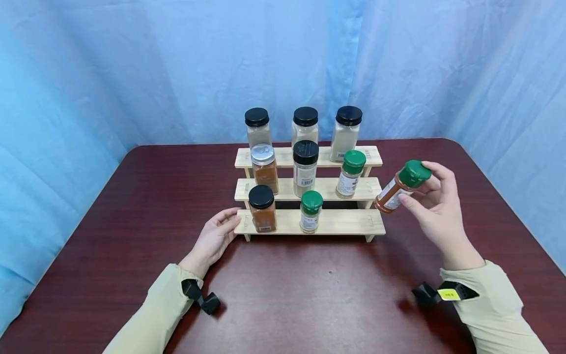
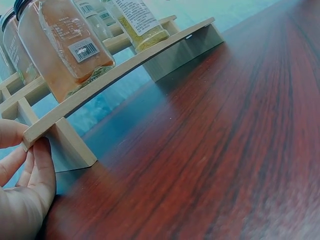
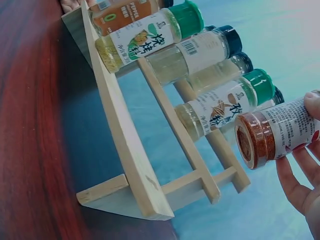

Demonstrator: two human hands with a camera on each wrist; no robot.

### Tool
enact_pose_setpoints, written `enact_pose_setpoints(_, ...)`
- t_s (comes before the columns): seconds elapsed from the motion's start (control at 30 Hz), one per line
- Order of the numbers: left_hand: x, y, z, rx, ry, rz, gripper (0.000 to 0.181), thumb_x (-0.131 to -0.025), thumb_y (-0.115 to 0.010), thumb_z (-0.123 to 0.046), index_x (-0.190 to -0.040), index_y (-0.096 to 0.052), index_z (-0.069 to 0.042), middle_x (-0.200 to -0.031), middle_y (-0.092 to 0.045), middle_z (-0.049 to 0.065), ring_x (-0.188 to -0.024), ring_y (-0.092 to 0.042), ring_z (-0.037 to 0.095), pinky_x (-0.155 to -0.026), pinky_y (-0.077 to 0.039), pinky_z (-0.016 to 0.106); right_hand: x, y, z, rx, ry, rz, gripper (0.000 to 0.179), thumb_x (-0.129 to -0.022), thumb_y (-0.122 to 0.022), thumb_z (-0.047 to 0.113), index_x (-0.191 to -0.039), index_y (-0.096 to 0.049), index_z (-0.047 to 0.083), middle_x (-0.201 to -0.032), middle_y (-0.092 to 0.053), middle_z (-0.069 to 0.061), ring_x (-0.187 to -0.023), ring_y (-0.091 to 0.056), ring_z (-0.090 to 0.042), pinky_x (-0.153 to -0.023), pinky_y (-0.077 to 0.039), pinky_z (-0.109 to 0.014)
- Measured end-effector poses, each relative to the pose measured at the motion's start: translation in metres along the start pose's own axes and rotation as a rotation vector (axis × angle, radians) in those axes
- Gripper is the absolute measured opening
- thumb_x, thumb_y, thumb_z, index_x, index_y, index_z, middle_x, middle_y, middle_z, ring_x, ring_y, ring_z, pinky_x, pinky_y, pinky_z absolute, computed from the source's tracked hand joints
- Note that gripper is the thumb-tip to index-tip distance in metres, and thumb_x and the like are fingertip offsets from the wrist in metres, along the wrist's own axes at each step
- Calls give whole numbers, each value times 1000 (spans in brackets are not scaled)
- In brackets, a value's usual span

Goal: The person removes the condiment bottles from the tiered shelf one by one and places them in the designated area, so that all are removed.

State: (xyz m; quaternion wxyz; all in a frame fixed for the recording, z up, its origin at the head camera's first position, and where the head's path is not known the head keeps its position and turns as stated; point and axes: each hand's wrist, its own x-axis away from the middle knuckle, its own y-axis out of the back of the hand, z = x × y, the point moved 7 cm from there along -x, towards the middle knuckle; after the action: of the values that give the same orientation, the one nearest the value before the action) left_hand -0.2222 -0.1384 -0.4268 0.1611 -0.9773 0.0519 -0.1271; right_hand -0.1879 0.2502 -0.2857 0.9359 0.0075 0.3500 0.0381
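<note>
- The right hand (image 1: pixel 442 211) holds a red spice jar (image 1: pixel 398 190), tilted in the air right of center, just beside the right end of the wooden rack (image 1: pixel 285 189); the right wrist view shows a gap between them.
- The left hand (image 1: pixel 217 237) pinches the left end of the front shelf (image 1: pixel 342 222).
- That shelf runs on well to the right of its green-lidded jar (image 1: pixel 309 216).
- The dark red tabletop (image 1: pixel 287 290) spreads to the bottom of the frame; its back edge passes behind the rack.
- Blue curtains (image 1: pixel 199 64) hang along the back and both sides.
</note>
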Motion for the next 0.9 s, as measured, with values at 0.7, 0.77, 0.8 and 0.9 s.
enact_pose_setpoints(0.7, -2, -1, 2, 15, -16, 9, 38, -97, -43, 4, -134, -35, 9, -94, -60, -5, -85, -60, 3, -76, -51, 16, 0, 14, -8, 2, -27, -41, 62, -85, -54, -17, -137, -28, 2, -117, -63, 0, -100, -61, -8, -86, -47, -15)
enact_pose_setpoints(0.77, -2, -1, 2, 12, -17, 6, 38, -97, -43, 3, -134, -35, 9, -94, -60, -5, -86, -60, 3, -76, -51, 16, -2, 18, -12, 35, -38, -60, 62, -85, -54, -16, -137, -28, 3, -116, -62, 2, -100, -60, -7, -87, -46, -14)
enact_pose_setpoints(0.8, -2, 0, 2, 10, -17, 3, 38, -97, -43, 3, -134, -34, 9, -94, -60, -5, -86, -60, 3, -76, -51, 16, -3, 21, -15, 74, -54, -72, 62, -85, -54, -15, -137, -28, 5, -116, -61, 3, -100, -60, -6, -86, -46, -14)
enact_pose_setpoints(0.9, -1, 1, 1, 2, -11, -7, 39, -97, -43, 3, -135, -33, 9, -96, -60, -5, -87, -60, 3, -76, -51, 16, -9, 28, -24, 251, -101, -92, 63, -86, -55, -14, -138, -29, 9, -115, -59, 10, -100, -58, -2, -85, -45, -11)
